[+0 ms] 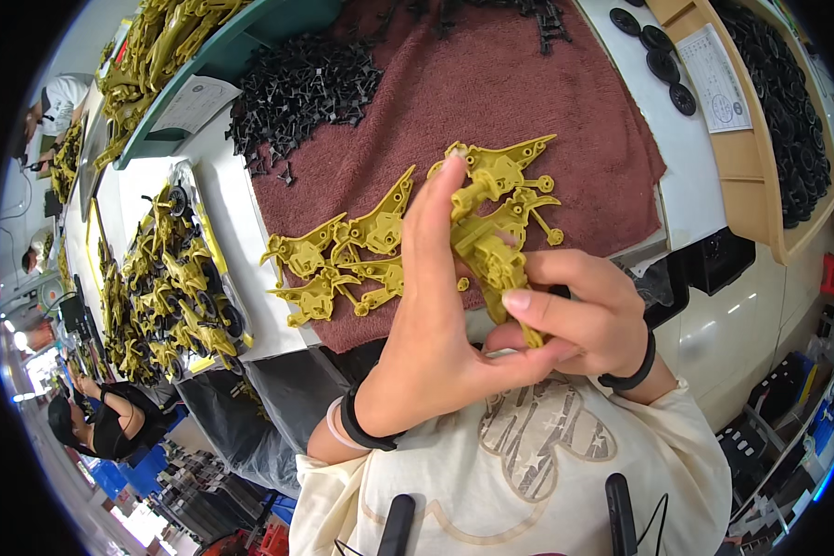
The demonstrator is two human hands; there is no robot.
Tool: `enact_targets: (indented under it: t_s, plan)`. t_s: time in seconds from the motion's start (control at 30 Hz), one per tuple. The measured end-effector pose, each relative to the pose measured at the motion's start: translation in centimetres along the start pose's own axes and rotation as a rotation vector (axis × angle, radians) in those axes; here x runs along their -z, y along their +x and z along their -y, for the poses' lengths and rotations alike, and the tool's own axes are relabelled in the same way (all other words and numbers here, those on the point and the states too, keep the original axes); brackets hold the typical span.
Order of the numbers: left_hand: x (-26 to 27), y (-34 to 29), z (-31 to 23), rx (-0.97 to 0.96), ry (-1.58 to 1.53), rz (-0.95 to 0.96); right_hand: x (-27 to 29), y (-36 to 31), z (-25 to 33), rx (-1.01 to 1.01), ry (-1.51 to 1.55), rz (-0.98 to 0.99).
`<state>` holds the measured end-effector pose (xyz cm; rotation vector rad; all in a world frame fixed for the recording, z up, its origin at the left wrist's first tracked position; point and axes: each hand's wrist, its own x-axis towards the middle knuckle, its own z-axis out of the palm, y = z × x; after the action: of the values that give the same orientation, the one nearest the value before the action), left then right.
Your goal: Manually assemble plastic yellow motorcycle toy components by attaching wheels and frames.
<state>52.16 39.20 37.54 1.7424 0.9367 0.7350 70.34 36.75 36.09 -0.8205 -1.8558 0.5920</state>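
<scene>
A white tabletop (pixel 700 193) is largely covered by a brownish-red terry towel (pixel 570 102). Beyond the towel's right edge, a tan plastic bin (pixel 751 181) is filled with black wheels. Along its left edge, a heap of small black plastic pieces (pixel 306 93) is spread. By the near edge, two rows of flat olive-yellow plastic parts (pixel 380 227) are laid out. Above that edge, an olive-yellow plastic assembly (pixel 496 259) is clamped between the thumb and fingers of the right hand (pixel 593 315); beside it, the left hand (pixel 435 315) is held with fingers straight and thumb spread apart.
</scene>
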Motion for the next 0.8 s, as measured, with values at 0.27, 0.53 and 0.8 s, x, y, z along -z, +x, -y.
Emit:
enact_targets:
  t_s: [0.27,0.53,0.8]
  plan:
    - [0.7,-1.1,-0.2,0.134,-0.160,0.102,1.1,-0.4,0.2,0.170,-0.090,0.050]
    - [3.5,-2.9,-0.1,0.208,-0.586,0.104,6.7,-2.6,-1.1,0.132,0.013,-0.140]
    - [3.6,-2.5,0.7,0.068,-0.625,-0.199,6.3,-3.6,-2.4,-0.756,0.139,-0.645]
